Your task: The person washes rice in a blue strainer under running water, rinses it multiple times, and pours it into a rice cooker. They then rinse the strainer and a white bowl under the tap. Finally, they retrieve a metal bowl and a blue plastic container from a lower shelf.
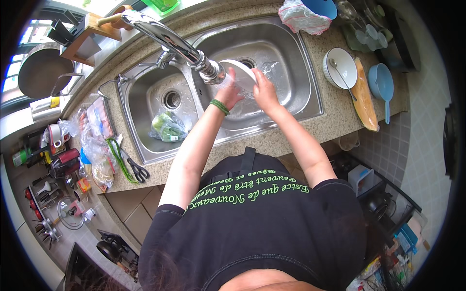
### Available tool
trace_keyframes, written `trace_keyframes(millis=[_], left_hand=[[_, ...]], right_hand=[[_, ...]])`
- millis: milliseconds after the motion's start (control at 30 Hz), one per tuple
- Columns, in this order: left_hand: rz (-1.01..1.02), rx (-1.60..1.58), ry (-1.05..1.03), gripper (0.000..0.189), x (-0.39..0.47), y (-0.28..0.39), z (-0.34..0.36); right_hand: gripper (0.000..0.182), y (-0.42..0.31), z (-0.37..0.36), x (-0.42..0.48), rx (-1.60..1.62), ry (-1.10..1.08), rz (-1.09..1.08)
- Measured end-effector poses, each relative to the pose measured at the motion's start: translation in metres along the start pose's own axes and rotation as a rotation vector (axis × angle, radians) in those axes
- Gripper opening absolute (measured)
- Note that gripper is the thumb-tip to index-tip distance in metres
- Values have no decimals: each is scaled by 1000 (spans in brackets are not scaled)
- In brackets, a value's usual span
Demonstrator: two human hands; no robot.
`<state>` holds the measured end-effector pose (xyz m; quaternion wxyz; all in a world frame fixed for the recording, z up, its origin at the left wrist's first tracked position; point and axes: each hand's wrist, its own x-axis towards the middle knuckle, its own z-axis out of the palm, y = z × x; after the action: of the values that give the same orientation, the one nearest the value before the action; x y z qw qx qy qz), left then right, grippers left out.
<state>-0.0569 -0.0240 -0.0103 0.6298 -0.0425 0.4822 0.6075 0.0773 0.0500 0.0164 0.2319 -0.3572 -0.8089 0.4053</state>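
A white plate or shallow bowl (242, 74) is tilted in the right basin of the stainless steel sink (284, 58), beneath the chrome faucet (213, 72), and water sprays from the faucet head. My right hand (265, 91) grips its right rim, thumb and fingers closed on the edge. At its left side is my left hand (231, 91), fingers spread under the spray and near or on the surface; contact is hard to tell. A green braided band (219, 107) circles my left wrist. A bagged green vegetable (167, 127) lies in the left basin.
Right of the sink are a white bowl (336, 65) with a metal spoon, a wrapped long orange-yellow item (364, 98) and a blue ladle-like bowl (381, 82). Plastic bags (96, 145) and black-handled scissors (138, 171) lie on the left counter. A knife block (82, 36) stands behind.
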Motion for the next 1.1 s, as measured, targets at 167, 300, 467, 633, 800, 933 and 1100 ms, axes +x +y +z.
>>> trace_keyframes(millis=[167, 300, 467, 633, 800, 933, 1100], left_hand=[[92, -387, -97, 44, 25, 8, -15], [196, -418, -107, 30, 11, 2, -33], [169, -348, -108, 35, -12, -5, -46], [108, -282, -135, 43, -35, -3, -37], [76, -312, -209, 39, -34, -5, -62], [11, -348, -162, 38, -39, -2, -59], [59, -252, -186, 43, -53, 6, -30]], right_hand=[[52, -13, 17, -21, -291, -6, -215], [53, -6, 13, -27, -103, -160, -203], [69, 5, 28, -4, -133, -398, -3], [72, 1, 55, 28, -394, -341, -73], [55, -48, 61, 14, 41, -531, -189], [44, -38, 62, 29, 166, -583, -242], [38, 17, 61, 65, -310, -176, -452]])
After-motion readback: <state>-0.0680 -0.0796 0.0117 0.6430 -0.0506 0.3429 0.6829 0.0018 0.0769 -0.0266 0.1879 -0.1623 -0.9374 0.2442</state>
